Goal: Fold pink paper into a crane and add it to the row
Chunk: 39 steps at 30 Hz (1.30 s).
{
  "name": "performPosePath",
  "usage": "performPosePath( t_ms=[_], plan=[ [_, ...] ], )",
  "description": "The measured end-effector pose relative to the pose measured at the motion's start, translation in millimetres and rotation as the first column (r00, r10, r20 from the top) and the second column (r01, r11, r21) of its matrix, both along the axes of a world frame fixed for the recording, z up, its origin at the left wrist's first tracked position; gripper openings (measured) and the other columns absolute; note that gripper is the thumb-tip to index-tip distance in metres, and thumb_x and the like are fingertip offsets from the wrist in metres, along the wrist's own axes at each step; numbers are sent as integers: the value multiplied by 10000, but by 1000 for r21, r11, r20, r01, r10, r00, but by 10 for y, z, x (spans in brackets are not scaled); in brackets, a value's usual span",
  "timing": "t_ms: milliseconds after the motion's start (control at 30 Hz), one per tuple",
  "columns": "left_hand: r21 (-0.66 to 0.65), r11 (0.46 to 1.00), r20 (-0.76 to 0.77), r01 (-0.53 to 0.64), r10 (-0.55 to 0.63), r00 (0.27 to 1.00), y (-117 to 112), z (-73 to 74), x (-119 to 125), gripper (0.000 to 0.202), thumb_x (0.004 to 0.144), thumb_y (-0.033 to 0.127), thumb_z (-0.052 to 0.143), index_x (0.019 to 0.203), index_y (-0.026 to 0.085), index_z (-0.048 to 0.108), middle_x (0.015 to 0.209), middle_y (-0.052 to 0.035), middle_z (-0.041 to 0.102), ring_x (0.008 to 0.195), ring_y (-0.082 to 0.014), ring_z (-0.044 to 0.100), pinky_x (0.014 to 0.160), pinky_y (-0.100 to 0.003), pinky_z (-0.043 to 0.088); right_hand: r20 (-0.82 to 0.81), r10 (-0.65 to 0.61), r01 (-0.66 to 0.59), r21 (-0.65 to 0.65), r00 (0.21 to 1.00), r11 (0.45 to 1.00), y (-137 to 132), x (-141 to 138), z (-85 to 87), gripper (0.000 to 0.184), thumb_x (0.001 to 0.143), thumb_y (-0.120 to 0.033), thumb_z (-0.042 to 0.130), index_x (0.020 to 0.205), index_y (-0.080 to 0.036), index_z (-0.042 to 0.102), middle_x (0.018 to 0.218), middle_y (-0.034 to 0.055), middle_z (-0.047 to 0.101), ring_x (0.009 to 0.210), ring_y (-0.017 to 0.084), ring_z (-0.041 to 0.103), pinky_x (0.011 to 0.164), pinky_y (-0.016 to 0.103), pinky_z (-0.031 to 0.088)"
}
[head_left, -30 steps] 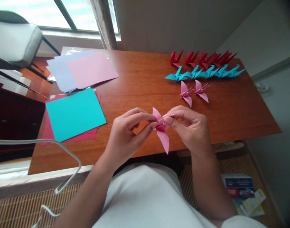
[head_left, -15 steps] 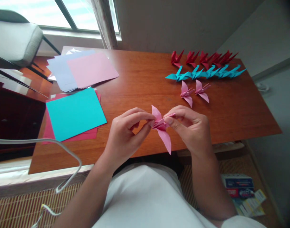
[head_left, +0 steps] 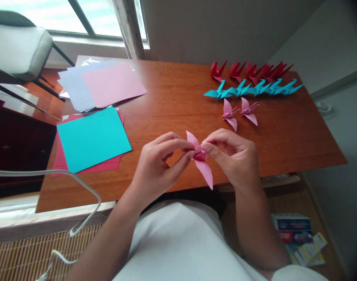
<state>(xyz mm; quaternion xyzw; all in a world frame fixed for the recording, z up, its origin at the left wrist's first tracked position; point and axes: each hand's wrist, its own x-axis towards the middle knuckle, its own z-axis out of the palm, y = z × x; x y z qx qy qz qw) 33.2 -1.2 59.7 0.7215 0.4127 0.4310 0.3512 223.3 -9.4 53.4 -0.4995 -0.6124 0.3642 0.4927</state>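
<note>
A pink origami crane (head_left: 204, 170) is held above the table's front edge, its two wings spread away from and toward me. My left hand (head_left: 163, 162) pinches its body from the left between thumb and fingertips. From the right, my right hand (head_left: 232, 154) pinches one of its narrow points, which is mostly hidden behind the fingers. Beyond my right hand, two finished pink cranes (head_left: 230, 115) rest on the table. Behind them stand a row of blue cranes (head_left: 243, 90) and a row of red cranes (head_left: 237, 71).
On the left of the wooden table (head_left: 172, 101) lie blue paper (head_left: 93, 138) over red sheets (head_left: 105, 168), with pink paper (head_left: 114, 86) over pale sheets (head_left: 76, 91) behind. A white cable (head_left: 87, 187) curves at lower left. A chair (head_left: 20, 50) stands by the window.
My left fingertips have shifted slightly right along the crane's body. The narrow point that stuck out past my right thumb is now mostly covered by my right fingers.
</note>
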Motion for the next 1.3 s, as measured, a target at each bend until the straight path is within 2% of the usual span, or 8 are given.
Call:
performPosePath(
  t_ms=[467, 700, 1067, 1300],
  plan=[
    [-10, 1000, -17, -7, 7, 1000, 4, -31, 0, 133, 867, 100, 692, 915, 210, 750, 832, 2, 696, 615, -79, 515, 545, -219, 407, 23, 26, -27, 41, 999, 999, 3, 10, 15, 25, 880, -256, 753, 857, -252, 761, 866, 10, 741, 830, 185, 689, 770, 352, 560],
    [1, 1000, -16, 5, -5, 1000, 28, 6, 25, 86, 877, 161, 708, 922, 213, 761, 838, -9, 691, 617, -87, 517, 544, -227, 404, 58, 27, -32, 73, 998, 997, 0, 2, 28, 13, 870, -252, 761, 858, -256, 761, 857, 7, 748, 823, 186, 683, 762, 353, 554],
    [15, 1000, -34, 0, 0, 999, 60, 8, 41, 103, 879, 124, 682, 865, 206, 743, 812, -2, 707, 615, -84, 536, 547, -218, 416, 124, 62, -70, 60, 990, 996, 10, -6, 74, 40, 862, -211, 761, 876, -245, 744, 861, 5, 742, 827, 173, 664, 753, 326, 539],
    [16, 1000, -22, -8, 8, 1000, 63, 6, 50, 92, 869, 119, 696, 856, 196, 745, 779, 5, 689, 597, -76, 503, 534, -212, 396, 128, 53, -67, 109, 990, 992, 17, 8, 63, 56, 870, -184, 750, 856, -239, 748, 856, 6, 743, 830, 174, 673, 771, 339, 537]
  ],
)
